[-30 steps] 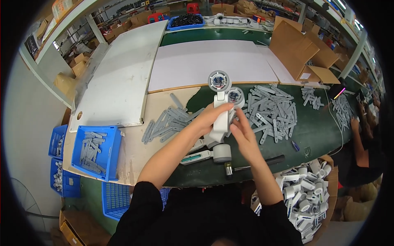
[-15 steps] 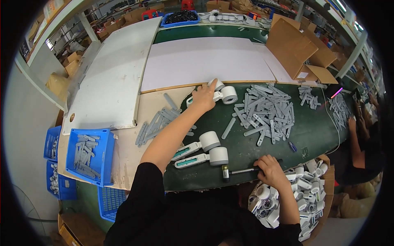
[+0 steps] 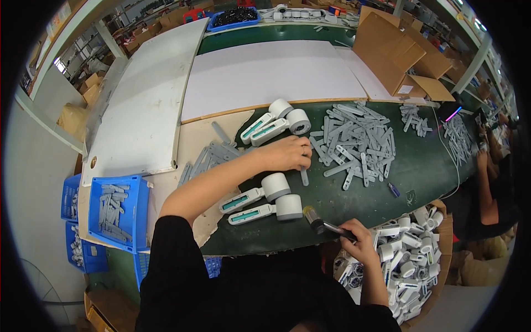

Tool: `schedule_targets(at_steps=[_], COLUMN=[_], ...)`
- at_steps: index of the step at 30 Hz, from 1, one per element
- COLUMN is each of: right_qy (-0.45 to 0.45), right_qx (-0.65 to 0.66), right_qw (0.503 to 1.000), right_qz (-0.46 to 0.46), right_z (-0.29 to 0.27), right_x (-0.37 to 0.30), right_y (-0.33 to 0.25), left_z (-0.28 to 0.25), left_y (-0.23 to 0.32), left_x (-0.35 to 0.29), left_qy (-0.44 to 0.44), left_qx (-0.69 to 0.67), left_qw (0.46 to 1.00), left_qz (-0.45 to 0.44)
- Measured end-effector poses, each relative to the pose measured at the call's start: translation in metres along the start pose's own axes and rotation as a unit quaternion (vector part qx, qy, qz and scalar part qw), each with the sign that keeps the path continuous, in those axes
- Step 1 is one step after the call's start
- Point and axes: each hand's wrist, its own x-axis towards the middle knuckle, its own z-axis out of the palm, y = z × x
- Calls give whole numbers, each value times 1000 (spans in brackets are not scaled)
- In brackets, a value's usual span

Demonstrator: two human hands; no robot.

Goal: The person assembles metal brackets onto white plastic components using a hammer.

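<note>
My left hand (image 3: 292, 154) is closed, its fingers pinching one end of a grey plastic strip (image 3: 305, 176) on the green tabletop. My right hand (image 3: 358, 240) grips the handle of a hammer (image 3: 316, 221), whose blurred head has a yellowish face and is tilted above the table's near edge. Between the hands and my left forearm lie two white handheld devices with round heads, the nearer one (image 3: 253, 214) and the farther one (image 3: 243, 200). Beyond my left hand is a second pair, including this white device (image 3: 271, 131); teal strips show in their handles.
A large heap of grey strips (image 3: 359, 145) is right of my left hand; more lie under the left forearm. A blue screwdriver-like tool (image 3: 393, 190) lies near the heap. A carton (image 3: 442, 243) full of white devices stands at lower right, a blue bin (image 3: 145, 213) at left.
My left hand has left the far white devices and come nearer, onto a grey strip. The hammer, lying on the table before, is now lifted and tilted in my right hand.
</note>
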Motion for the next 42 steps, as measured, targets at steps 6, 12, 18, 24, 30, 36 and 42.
schedule_targets(at_steps=[6, 12, 18, 24, 30, 36, 42], right_qy=[17, -49, -44, -48, -41, -1, -10], right_qx=[57, 113, 151, 180, 256, 348, 362], right_qw=[998, 990, 984, 978, 949, 913, 906], right_qz=[20, 67, 80, 90, 178, 213, 220], right_z=[31, 64, 81, 91, 94, 86, 85], right_x=[-5, -4, -9, -13, -26, -23, -25], right_y=[-6, -29, -24, -23, -23, -39, -41], left_z=[-1, -31, -24, 14, 19, 27, 27], left_y=[3, 42, 152, 180, 208, 211, 218], left_x=[-4, -46, -101, -111, -101, -96, -92], left_qy=[-48, 204, 242, 226, 283, 318, 329], left_qx=[-97, -192, -112, 64, 54, 105, 104], left_qw=[985, 908, 870, 872, 801, 785, 786], left_qz=[-134, -310, -415, -429, -524, -522, -512])
